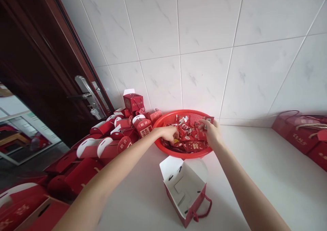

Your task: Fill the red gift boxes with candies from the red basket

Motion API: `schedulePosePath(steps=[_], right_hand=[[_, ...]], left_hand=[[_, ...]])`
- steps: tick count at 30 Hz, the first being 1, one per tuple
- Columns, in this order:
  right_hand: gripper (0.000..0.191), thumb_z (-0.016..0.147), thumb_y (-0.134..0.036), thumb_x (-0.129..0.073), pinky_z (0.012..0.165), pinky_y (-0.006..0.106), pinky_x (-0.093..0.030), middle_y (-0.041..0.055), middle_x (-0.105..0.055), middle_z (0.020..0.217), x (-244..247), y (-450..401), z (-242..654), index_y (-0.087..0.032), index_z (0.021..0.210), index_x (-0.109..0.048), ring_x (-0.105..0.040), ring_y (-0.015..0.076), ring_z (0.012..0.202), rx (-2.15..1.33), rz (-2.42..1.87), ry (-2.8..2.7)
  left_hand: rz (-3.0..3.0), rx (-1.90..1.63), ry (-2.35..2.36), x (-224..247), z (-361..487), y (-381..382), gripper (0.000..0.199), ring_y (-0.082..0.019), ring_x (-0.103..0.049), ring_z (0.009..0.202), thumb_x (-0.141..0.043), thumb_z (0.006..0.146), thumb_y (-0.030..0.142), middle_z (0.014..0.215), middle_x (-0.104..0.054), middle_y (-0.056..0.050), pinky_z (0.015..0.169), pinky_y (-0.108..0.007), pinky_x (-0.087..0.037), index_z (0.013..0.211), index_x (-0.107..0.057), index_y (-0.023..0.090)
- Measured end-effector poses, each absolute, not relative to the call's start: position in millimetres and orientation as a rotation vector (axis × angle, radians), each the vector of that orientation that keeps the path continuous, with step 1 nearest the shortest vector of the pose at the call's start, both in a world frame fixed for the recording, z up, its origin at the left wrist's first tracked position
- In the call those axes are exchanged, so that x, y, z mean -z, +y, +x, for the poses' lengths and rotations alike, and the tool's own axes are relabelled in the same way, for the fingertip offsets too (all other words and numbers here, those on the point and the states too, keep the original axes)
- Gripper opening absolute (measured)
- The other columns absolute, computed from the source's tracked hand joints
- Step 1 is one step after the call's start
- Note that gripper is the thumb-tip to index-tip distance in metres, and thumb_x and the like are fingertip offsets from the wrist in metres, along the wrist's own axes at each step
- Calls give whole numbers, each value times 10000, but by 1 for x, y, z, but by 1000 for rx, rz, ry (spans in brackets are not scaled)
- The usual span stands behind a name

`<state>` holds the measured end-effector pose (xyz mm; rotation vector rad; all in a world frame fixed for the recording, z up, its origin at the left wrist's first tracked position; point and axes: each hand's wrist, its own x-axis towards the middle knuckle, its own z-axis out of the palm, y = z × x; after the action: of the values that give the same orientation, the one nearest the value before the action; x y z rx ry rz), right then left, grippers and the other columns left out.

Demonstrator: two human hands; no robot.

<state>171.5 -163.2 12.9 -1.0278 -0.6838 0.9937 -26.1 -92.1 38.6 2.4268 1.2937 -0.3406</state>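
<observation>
Wall (204, 54): large white tiles with grey veining, behind a white tabletop (245, 169)

Door (38, 54): dark red-brown, far left; metal handle (80, 96) and keys (95, 112) at its lock

Basket (187, 155): red plastic, oval, perforated, standing on the tabletop close to the wall; filled with wrapped sweets (185, 133), mostly red, some silver or white, one yellow bit near the left hand

Left hand (170, 133): reaching over the basket's left side, fingers bent downward among the wrappers; whether they are closed on a sweet cannot be told

Right hand (214, 132): at the basket's right rim, thumb and fingers pinched together on a red packet (208, 119) with a printed panel; packet held above the sweets at the far right of the basket

Open box (184, 190): red outside, white inside, on the tabletop nearer the viewer than the basket and between the forearms; one white flap raised at the far left, inner folds and dark slots visible, red cord handle (204, 209) at the right side

Red boxes (112, 147): a heap along the left, many with rounded flaps and white linings, some printed with characters; one upright box (133, 102) atop the far end, its flap raised

Gift bags (297, 135): red, gold lettering, cord handles, at the far right against the wall
</observation>
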Motion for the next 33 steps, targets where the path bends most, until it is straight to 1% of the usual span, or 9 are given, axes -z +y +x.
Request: schedulePosePath(steps=[5,8,10,12,15,18,26,30,33], right_hand=[[261,599,-275,-722,465,265,-439,-31,-627,584,-14,-164,171,-225,808,-574,-540,140,506,-1001,-1010,-697],[250,600,-271,-717,438,263,-423,-34,-621,581,-14,-164,171,-231,793,-564,-527,135,492,-1016,-1005,-720],[246,605,-274,-717,418,265,-406,-28,-631,601,-14,-164,171,-236,789,-558,-526,138,487,-1024,-1002,-727],[245,606,-279,-719,410,270,-399,-20,-643,625,-14,-165,171,-239,780,-551,-529,142,487,-1024,-1005,-728],[244,596,-280,-713,409,274,-395,-13,-653,645,-15,-165,171,-239,767,-545,-531,144,490,-1023,-1011,-733],[247,583,-283,-714,410,269,-395,-16,-635,611,-16,-165,171,-234,757,-546,-529,144,494,-1027,-1020,-739],[246,587,-276,-701,415,261,-398,-38,-577,526,-18,-168,169,-238,751,-522,-542,158,498,-1051,-1052,-738],[253,575,-257,-714,415,261,-403,-27,-604,573,-19,-167,169,-234,738,-522,-545,149,496,-1051,-1040,-737],[239,573,-247,-711,419,264,-417,-23,-621,598,-19,-167,169,-233,729,-531,-542,143,495,-1053,-1033,-739]], left_hand=[[2428,114,1278,-45,-32,-94,331,-195,-699,974,-583,824,161,1120,-765,-40,810,-231,-501,1105,-756,182],[2426,-68,1292,-45,-33,-93,402,-186,-697,997,-430,936,185,1172,-750,-53,846,-251,-512,1237,-695,173],[2432,-162,1318,-46,-34,-91,443,-194,-684,1050,-408,972,242,1250,-722,-73,868,-263,-518,1362,-608,177],[2449,-177,1348,-47,-37,-90,445,-212,-675,1078,-475,956,291,1267,-712,-92,888,-274,-515,1368,-602,179],[2470,-35,1404,-46,-43,-87,282,-251,-701,957,-642,823,265,1066,-768,-97,845,-299,-521,1067,-759,182],[2467,139,1471,-39,-49,-86,209,-259,-707,852,-739,659,184,905,-772,-85,756,-287,-523,862,-784,202],[2464,234,1424,-26,-46,-87,602,-303,-683,1032,-740,575,101,1101,-759,-102,806,-298,-520,1164,-752,230],[2432,154,1348,-26,-42,-88,544,-268,-698,947,-754,631,152,1006,-757,-78,781,-280,-518,1174,-735,179],[2399,60,1260,-30,-41,-91,423,-199,-708,868,-671,766,193,978,-752,-47,736,-242,-515,1187,-713,185]])
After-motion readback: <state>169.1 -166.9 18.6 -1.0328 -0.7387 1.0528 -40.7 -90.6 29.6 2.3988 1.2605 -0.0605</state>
